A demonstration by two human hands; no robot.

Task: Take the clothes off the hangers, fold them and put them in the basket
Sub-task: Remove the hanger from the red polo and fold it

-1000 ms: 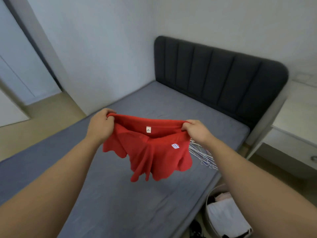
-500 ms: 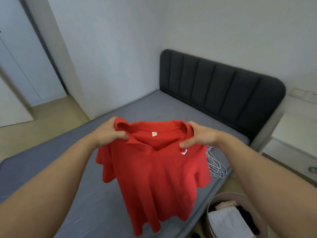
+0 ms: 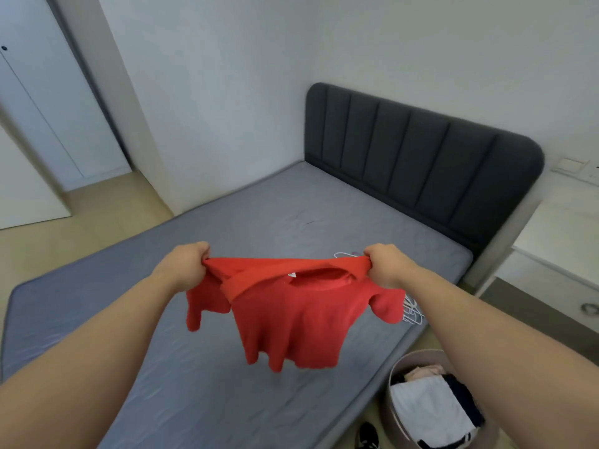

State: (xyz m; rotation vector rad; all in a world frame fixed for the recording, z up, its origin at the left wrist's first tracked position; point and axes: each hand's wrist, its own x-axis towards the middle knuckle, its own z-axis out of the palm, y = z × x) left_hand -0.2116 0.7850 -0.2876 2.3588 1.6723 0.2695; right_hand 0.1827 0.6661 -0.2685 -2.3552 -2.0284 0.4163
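Left hand (image 3: 186,267) is fisted on one shoulder of the red polo shirt (image 3: 291,322) and right hand (image 3: 387,265) on the other, fingers curled tight into the cloth. The change from half a second back: my grips are out from beside the collar (image 3: 246,280) to the shoulder ends, fists spread wide. The shirt no longer hangs long. Its top edge is pulled taut and the hem is kicked up short, in mid-air above the grey mattress (image 3: 194,400).

So it's off its hanger and shaken out, and I reckon it's ready to lay flat for folding. The knit looks soft, matte and a bit fuzzy, with sleeves flopping limp and a small white label (image 3: 292,274) inside the neck. Thin white wire hangers (image 3: 411,311) lie heaped on the bed just behind my right wrist. A round basket (image 3: 389,384) sits on the floor by the bed's edge, with folded white and dark pieces already inside.
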